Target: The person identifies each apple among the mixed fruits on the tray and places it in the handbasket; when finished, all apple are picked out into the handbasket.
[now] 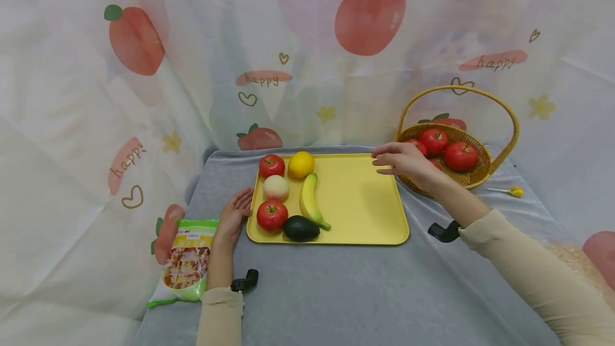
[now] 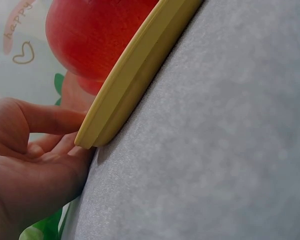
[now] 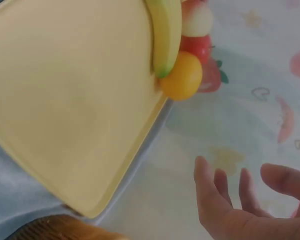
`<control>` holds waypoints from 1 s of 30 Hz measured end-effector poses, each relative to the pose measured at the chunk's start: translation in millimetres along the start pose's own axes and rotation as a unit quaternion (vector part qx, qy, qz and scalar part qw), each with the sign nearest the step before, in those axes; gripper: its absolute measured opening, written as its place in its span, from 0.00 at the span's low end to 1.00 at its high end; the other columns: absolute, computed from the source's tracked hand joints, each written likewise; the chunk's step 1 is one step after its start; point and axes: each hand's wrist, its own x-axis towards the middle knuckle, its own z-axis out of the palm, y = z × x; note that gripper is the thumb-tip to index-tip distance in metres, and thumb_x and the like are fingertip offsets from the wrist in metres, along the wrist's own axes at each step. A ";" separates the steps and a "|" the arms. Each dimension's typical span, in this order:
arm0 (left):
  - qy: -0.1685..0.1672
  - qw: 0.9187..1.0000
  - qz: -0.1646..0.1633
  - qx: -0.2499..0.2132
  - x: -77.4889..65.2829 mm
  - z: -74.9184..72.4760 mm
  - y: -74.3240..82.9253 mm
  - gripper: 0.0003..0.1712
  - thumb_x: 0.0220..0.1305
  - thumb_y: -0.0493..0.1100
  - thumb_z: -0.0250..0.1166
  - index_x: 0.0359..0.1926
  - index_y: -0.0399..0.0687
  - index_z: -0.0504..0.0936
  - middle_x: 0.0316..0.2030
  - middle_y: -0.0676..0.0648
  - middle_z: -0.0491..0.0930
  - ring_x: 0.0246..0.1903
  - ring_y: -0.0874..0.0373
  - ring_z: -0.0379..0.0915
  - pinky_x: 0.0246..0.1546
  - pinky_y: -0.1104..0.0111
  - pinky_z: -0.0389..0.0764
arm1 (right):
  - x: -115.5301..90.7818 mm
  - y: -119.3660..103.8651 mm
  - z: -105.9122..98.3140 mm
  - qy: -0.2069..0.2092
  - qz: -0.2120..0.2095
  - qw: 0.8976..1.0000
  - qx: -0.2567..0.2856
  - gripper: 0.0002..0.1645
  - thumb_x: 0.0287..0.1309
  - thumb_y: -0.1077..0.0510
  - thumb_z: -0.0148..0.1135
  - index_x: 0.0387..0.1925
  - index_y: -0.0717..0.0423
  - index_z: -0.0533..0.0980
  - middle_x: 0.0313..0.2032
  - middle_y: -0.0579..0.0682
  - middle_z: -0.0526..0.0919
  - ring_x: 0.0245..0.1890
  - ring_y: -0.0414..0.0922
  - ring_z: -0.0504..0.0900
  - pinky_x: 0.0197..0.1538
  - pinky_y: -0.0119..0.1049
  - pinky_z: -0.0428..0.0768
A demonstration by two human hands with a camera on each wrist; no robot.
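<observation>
A yellow tray (image 1: 357,196) lies on the grey cloth with two red apples (image 1: 271,215), a pale peach (image 1: 276,188), a yellow lemon (image 1: 301,165), a banana (image 1: 311,202) and a dark avocado (image 1: 301,228) grouped on its left side. My left hand (image 1: 234,217) is beside the tray's left edge, fingers fairly straight; in the left wrist view its thumb (image 2: 55,119) meets the rim. Holding nothing, my right hand (image 1: 405,162) hovers near the tray's far right corner, fingers spread, overlapping part of the wicker basket (image 1: 480,175) in the head view.
Several red fruits (image 1: 461,156) sit in the basket, under its tall arched handle (image 1: 514,116). A small yellow flower (image 1: 516,191) lies to its right. The green and white food packet (image 1: 187,266) lies beside my left forearm. A printed curtain (image 1: 307,41) hangs behind.
</observation>
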 end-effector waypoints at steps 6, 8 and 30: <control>-0.006 1.000 0.001 0.005 2.9 -0.6 -0.7 0.44 0.59 0.14 0.47 0.78 0.34 0.60 0.76 0.35 0.62 0.77 0.46 0.58 0.78 0.57 0.59 | 8.3 -3.6 19.0 -0.045 0.002 0.999 -0.009 0.25 0.76 0.60 0.55 0.68 0.67 0.70 0.68 0.65 0.72 0.66 0.61 0.76 0.66 0.56 0.78; -0.005 1.000 0.000 0.005 3.4 -0.9 -1.6 0.44 0.59 0.13 0.47 0.78 0.34 0.60 0.76 0.35 0.62 0.76 0.46 0.58 0.78 0.57 0.59 | 10.3 -3.5 24.5 -0.056 -0.002 0.998 -0.008 0.26 0.76 0.59 0.55 0.69 0.68 0.69 0.68 0.65 0.72 0.66 0.61 0.75 0.66 0.58 0.77; -0.001 1.000 0.004 -0.007 2.5 -1.7 -2.4 0.46 0.56 0.13 0.47 0.77 0.34 0.61 0.75 0.34 0.63 0.76 0.45 0.59 0.77 0.57 0.60 | 23.5 4.4 82.8 -0.139 -0.012 0.990 0.038 0.26 0.76 0.59 0.56 0.67 0.69 0.70 0.65 0.67 0.75 0.62 0.61 0.79 0.61 0.58 0.82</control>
